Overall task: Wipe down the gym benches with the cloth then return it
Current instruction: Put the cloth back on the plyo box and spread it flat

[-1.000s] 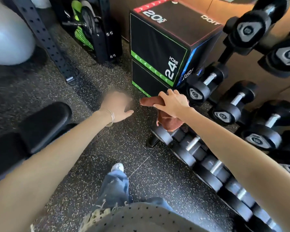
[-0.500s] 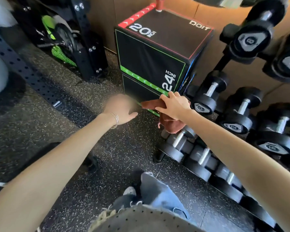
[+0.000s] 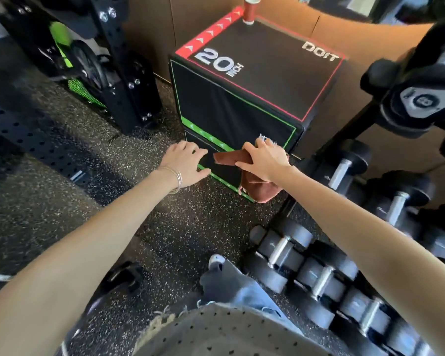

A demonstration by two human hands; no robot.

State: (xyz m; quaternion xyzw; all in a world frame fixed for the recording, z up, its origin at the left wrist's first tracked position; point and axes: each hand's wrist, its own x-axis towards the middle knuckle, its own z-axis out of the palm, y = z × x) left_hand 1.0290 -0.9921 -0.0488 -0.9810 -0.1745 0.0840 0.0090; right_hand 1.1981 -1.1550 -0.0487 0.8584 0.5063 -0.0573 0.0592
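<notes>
My right hand (image 3: 263, 159) grips a reddish-brown cloth (image 3: 257, 187), which hangs bunched below the palm, with one flat end sticking out to the left. The cloth is in the air in front of the lower face of a black plyo box (image 3: 254, 80). My left hand (image 3: 184, 164) hovers just left of the cloth's end, fingers spread, holding nothing. No gym bench is in view now.
A red paper cup (image 3: 251, 9) stands on the box's far corner. A dumbbell rack (image 3: 406, 101) fills the right side, with a row of dumbbells (image 3: 319, 278) low on the floor. A black rig upright (image 3: 121, 62) stands at left. Speckled rubber floor (image 3: 62, 196) lies between them.
I have stepped forward toward the plyo box, so it looms larger. The black bench pad at left has dropped out of view. Both hands stay together, the right still holding the cloth.
</notes>
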